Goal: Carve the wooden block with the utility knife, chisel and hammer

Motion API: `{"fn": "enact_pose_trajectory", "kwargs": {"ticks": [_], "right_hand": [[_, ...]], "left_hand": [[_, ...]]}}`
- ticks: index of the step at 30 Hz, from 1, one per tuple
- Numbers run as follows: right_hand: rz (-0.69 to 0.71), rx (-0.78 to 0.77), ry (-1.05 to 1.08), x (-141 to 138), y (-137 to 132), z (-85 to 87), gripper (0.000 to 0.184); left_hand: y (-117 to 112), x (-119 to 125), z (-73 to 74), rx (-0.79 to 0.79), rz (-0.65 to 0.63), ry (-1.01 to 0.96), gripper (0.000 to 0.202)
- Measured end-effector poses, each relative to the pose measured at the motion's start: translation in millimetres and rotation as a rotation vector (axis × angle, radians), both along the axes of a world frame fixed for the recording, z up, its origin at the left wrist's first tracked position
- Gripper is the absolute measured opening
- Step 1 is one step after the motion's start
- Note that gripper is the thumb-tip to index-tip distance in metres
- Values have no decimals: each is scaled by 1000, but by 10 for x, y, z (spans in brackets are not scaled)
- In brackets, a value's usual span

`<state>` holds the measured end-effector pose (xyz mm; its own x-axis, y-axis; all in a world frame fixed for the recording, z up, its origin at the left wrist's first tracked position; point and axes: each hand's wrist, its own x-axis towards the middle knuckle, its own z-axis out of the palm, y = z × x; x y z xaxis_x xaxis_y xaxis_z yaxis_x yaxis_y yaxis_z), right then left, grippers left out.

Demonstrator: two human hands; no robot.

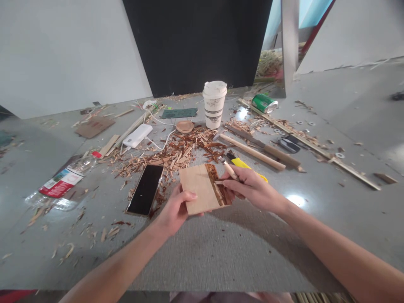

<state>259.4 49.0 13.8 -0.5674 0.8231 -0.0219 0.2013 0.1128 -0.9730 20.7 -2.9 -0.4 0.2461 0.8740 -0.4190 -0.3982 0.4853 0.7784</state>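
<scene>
My left hand (175, 210) grips the near-left corner of a flat piece of light wood (202, 187) and holds it just above the grey table (221, 252). The wood's right side shows darker reddish bark. My right hand (252, 187) is closed around a small carving tool with a pale handle (229, 169), its fingers resting against the wood's bark edge. A yellow utility knife (244, 165) lies just behind my right hand. A dark phone (145, 189) lies face up to the left of the wood.
A heap of wood shavings (176, 151) spreads behind the wood. A lidded paper cup (214, 105), a white power bank (138, 135) with cable, a wooden dowel (252, 151), a green can (264, 103), a crushed plastic bottle (63, 181) and long wood strips (309, 143) lie around.
</scene>
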Motion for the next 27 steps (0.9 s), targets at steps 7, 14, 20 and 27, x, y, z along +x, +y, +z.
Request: {"fn": "enact_pose_trajectory", "kwargs": {"ticks": [7,14,20,27], "right_hand": [[97,-269,193,23,0,-9,29],[174,-484,356,41,-40,-21,28],[64,-508,424,49,8,7,25],[-527,5,241,436,365,103,22]], "left_hand": [[-22,1,18,-47,11,-4,79],[-35,-18,22,-36,33,20,70],[13,-44,45,-107,31,-11,58],[28,-125,63,-15,76,20,37]]}}
